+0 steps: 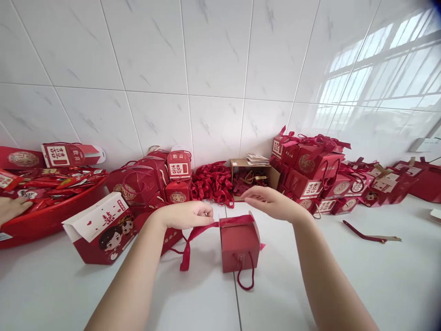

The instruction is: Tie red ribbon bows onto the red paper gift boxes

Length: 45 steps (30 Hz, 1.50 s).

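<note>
Left hand: closed in a pinch, thumb and forefinger tips nipping the dark-red satin ribbon just left of the box top
Right hand: loose and spread, fingers slightly curled, hovering above and behind the box, no contact discernible
Small dark-red folded-card gift box: upright on the white table top, front and centre, between the two forearms
Ribbon run: across the box top, leftward through the pinch, free tail drooping to the table beside the box
Handling, by judgement: light and thin-walled, easy to dent or tip; ribbon soft and slippery, likely to slide unless pinched firmly
Where to take hold: low on the side walls for steadying; ribbon close to the box top, not at the tail; red cord loop handle on the front for lifting only
Nearby: white-and-red carton with a cartoon couple to the left; heap of loose red ribbons and open brown cardboard box by the wall; stack of finished red boxes to the right
Another person's hand: at the left edge, on the red tray of wrapped sweets, cut off at the wrist
Hidden or unclear: far side of the gift box; flaps under the ribbon, shut or open, impossible to tell; ribbon's right end, seen only as a pink sliver past the box corner; print on the far boxes too small to read
</note>
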Each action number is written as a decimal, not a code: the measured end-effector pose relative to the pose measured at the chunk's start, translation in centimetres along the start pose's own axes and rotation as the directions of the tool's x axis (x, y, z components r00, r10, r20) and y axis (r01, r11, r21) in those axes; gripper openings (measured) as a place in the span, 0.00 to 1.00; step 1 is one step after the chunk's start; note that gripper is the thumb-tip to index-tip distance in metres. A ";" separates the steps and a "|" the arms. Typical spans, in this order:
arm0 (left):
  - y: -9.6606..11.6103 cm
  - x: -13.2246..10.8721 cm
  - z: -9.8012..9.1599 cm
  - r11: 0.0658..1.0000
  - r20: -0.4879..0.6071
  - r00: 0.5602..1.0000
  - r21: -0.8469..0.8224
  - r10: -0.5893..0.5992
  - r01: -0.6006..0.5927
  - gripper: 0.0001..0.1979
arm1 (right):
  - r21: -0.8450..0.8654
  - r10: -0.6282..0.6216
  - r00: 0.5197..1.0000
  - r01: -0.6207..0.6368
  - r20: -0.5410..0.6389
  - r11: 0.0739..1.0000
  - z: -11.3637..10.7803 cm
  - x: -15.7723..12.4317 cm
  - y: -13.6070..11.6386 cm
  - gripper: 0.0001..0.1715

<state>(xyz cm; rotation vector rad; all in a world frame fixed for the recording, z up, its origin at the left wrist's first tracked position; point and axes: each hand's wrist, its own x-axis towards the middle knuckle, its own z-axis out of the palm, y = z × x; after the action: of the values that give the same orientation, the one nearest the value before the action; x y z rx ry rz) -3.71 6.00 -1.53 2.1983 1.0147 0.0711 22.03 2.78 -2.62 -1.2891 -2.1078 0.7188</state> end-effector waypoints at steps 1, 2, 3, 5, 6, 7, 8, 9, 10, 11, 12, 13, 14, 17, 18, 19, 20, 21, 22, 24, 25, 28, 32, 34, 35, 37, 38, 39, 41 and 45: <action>0.1 -0.2 -0.1 1.000 -0.010 1.000 -0.005 0.003 -0.003 0.13 | -0.009 0.062 0.998 -0.062 -0.004 0.998 -0.4 -0.6 0.4 0.18; 0.1 -0.3 -0.2 1.000 -0.016 1.000 -0.013 -0.004 0.004 0.13 | -0.026 0.120 0.993 -0.119 0.015 0.993 -0.6 -1.0 1.0 0.18; 0.1 -0.3 -0.2 0.999 -0.017 1.000 -0.025 -0.020 0.019 0.14 | -0.042 0.165 0.985 -0.163 0.051 0.986 -0.7 -1.5 1.6 0.18; 0.1 -0.3 -0.2 0.998 -0.014 0.998 -0.043 -0.053 0.053 0.15 | -0.037 0.199 0.969 -0.196 0.143 0.980 -0.5 -2.0 2.8 0.18; 0.0 -0.2 -0.2 0.997 -0.015 0.998 -0.042 -0.058 0.058 0.15 | -0.002 0.183 0.966 -0.186 0.183 0.983 -0.3 -2.1 3.4 0.18; -0.1 -0.1 -0.1 0.998 -0.020 0.998 -0.029 -0.054 0.053 0.16 | 0.058 0.150 0.965 -0.166 0.216 0.984 0.0 -2.2 4.0 0.17; -0.1 0.0 -0.1 0.999 -0.026 0.999 -0.007 -0.045 0.045 0.16 | 0.136 0.110 0.964 -0.146 0.241 0.980 0.3 -2.2 4.5 0.17; -0.2 0.2 0.0 0.999 -0.033 0.999 0.019 -0.036 0.036 0.17 | 0.221 0.069 0.964 -0.128 0.258 0.967 0.7 -2.1 4.9 0.17; -0.3 0.3 0.1 0.998 -0.036 0.999 0.045 -0.031 0.033 0.17 | 0.297 0.037 0.964 -0.117 0.262 0.948 1.0 -2.0 5.3 0.17; -0.3 0.4 0.1 0.997 -0.037 0.999 0.068 -0.032 0.035 0.17 | 0.350 0.023 0.966 -0.115 0.258 0.930 1.3 -1.9 5.7 0.17; -0.3 0.5 0.1 0.996 -0.035 0.999 0.085 -0.036 0.039 0.18 | 0.374 0.027 0.968 -0.121 0.248 0.919 1.5 -1.9 6.0 0.17; -0.3 0.5 0.1 0.995 -0.029 0.999 0.095 -0.040 0.042 0.18 | 0.371 0.043 0.972 -0.130 0.232 0.920 1.8 -1.8 6.2 0.16; -0.3 0.6 0.1 0.994 -0.018 0.999 0.101 -0.043 0.045 0.19 | 0.346 0.059 0.977 -0.129 0.205 0.929 1.9 -1.8 6.4 0.15; -0.2 0.7 0.1 0.994 0.015 0.997 0.072 -0.080 0.079 0.20 | 0.209 0.033 0.999 -0.037 0.024 0.977 2.1 -2.3 6.6 0.07; -0.2 0.7 0.1 0.994 0.015 0.995 0.049 -0.097 0.097 0.20 | 0.144 -0.004 0.998 0.013 -0.062 0.990 2.1 -2.5 6.5 0.04; -0.2 0.8 0.1 0.993 0.008 0.994 0.026 -0.113 0.113 0.20 | 0.066 -0.051 0.988 0.061 -0.147 0.996 2.1 -2.8 6.4 0.04; -0.3 0.9 0.1 0.992 -0.005 0.992 0.007 -0.122 0.122 0.20 | -0.022 -0.101 0.968 0.099 -0.229 0.995 2.0 -3.2 6.2 0.06; -0.4 0.9 0.1 0.992 -0.020 0.992 -0.005 -0.123 0.123 0.19 | -0.119 -0.155 0.941 0.124 -0.301 0.985 2.0 -3.5 6.1 0.07; -0.5 1.0 0.1 0.993 -0.034 0.993 -0.011 -0.117 0.117 0.19 | -0.221 -0.212 0.907 0.137 -0.364 0.966 2.0 -3.8 6.0 0.08; -0.8 1.3 0.1 0.994 -0.055 0.993 -0.018 -0.106 0.105 0.19 | -0.406 -0.323 0.835 0.133 -0.446 0.904 2.2 -4.2 6.1 0.09; -0.9 1.4 0.2 0.994 -0.059 0.993 -0.023 -0.105 0.104 0.19 | -0.474 -0.365 0.809 0.123 -0.461 0.872 2.5 -4.4 6.2 0.09; -1.4 1.9 0.4 0.992 -0.066 0.990 -0.021 -0.127 0.126 0.19 | -0.558 -0.408 0.804 0.117 -0.432 0.822 3.6 -4.5 7.2 0.11; -1.8 2.8 1.1 0.989 -0.056 0.988 0.012 -0.143 0.144 0.20 | -0.489 -0.355 0.864 0.150 -0.358 0.859 5.2 -4.3 8.5 0.13; -1.8 3.2 1.5 0.991 -0.042 0.990 0.024 -0.134 0.135 0.20 | -0.426 -0.313 0.888 0.152 -0.338 0.892 5.8 -4.2 8.8 0.13; -1.8 3.3 1.6 0.991 -0.036 0.991 0.030 -0.131 0.132 0.20 | -0.396 -0.291 0.898 0.149 -0.328 0.906 6.1 -4.1 8.9 0.13; -1.6 3.5 1.9 0.991 -0.029 0.991 0.042 -0.129 0.130 0.20 | -0.342 -0.255 0.920 0.146 -0.299 0.928 6.6 -4.1 8.9 0.12; -1.5 3.6 1.9 0.990 -0.028 0.991 0.048 -0.132 0.133 0.20 | -0.318 -0.238 0.928 0.143 -0.285 0.937 6.8 -4.1 8.8 0.12; -1.4 3.6 2.0 0.989 -0.029 0.990 0.055 -0.137 0.139 0.20 | -0.298 -0.223 0.935 0.137 -0.275 0.944 7.0 -4.1 8.8 0.12; -1.3 3.6 2.1 0.986 -0.036 0.988 0.065 -0.151 0.153 0.20 | -0.277 -0.195 0.944 0.119 -0.267 0.954 7.3 -4.0 8.7 0.12; -1.3 3.4 2.2 0.987 -0.060 0.987 0.038 -0.151 0.153 0.20 | -0.295 -0.156 0.953 0.076 -0.261 0.953 7.3 -4.1 8.5 0.11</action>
<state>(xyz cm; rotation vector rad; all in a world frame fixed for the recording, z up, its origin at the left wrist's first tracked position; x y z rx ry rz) -1.44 7.62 -4.77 2.1602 1.2227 0.0430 23.63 1.33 -14.39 -1.3097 -2.0776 0.1708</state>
